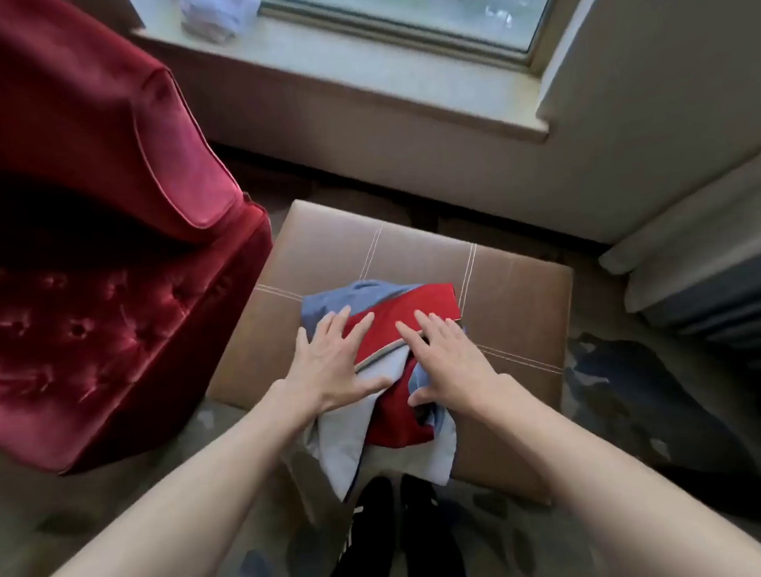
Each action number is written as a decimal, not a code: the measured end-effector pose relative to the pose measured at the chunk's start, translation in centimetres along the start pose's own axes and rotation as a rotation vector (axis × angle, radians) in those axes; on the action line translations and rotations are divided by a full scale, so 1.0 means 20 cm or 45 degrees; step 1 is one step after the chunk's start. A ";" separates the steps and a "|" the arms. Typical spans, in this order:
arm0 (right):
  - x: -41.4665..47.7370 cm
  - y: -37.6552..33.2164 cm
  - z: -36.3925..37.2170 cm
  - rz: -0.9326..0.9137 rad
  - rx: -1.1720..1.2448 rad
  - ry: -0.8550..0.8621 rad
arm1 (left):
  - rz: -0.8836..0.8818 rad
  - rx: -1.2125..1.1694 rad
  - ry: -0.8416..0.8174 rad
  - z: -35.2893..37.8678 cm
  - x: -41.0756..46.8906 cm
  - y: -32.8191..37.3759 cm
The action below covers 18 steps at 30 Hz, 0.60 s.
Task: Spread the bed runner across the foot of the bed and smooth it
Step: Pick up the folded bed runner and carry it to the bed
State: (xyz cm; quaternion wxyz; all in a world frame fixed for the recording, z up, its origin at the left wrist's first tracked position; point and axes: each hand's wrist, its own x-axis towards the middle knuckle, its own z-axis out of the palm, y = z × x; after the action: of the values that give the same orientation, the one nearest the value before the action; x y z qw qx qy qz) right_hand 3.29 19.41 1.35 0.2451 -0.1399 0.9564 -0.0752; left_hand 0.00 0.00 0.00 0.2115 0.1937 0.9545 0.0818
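I see my left hand (329, 361) and right hand (451, 359) spread flat, pressing the folded red-and-blue bed runner (408, 309) on the brown ottoman (515, 290).

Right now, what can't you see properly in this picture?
- Bed runner, head view: folded on the ottoman, its middle covered by the left hand and right hand; full length and pattern hidden.
- White bundle on the windowsill, head view: blurred, cut by the top edge.
- Pale and dark layers at the right edge, head view: cut off; bed or not, unclear.
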 end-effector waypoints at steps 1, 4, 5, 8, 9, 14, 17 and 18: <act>0.06 0.03 0.05 -0.017 -0.030 -0.004 | -0.001 -0.006 -0.036 0.07 0.05 -0.01; 0.21 0.11 0.14 -0.049 -0.111 0.027 | -0.002 0.039 -0.063 0.24 0.14 -0.04; 0.26 0.13 0.18 -0.069 -0.136 0.014 | -0.010 0.043 -0.083 0.31 0.17 -0.04; 0.35 0.19 0.30 -0.095 -0.197 -0.046 | -0.025 0.060 -0.123 0.47 0.22 -0.06; 0.37 0.20 0.34 -0.097 -0.207 -0.064 | -0.027 0.052 -0.128 0.52 0.22 -0.06; 0.39 0.21 0.51 -0.101 -0.202 -0.124 | -0.109 -0.035 -0.174 0.71 0.21 -0.03; 0.39 0.20 0.61 -0.089 -0.229 -0.125 | -0.151 -0.019 -0.186 0.79 0.21 -0.02; 0.39 0.20 0.64 -0.090 -0.243 -0.117 | -0.157 -0.008 -0.186 0.82 0.22 -0.02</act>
State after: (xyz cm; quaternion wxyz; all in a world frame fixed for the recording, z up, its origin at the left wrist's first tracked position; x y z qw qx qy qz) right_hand 2.07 19.83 -14.02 0.2713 -0.1995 0.9415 0.0140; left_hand 3.27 2.54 -16.42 0.2858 0.1396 0.9464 0.0573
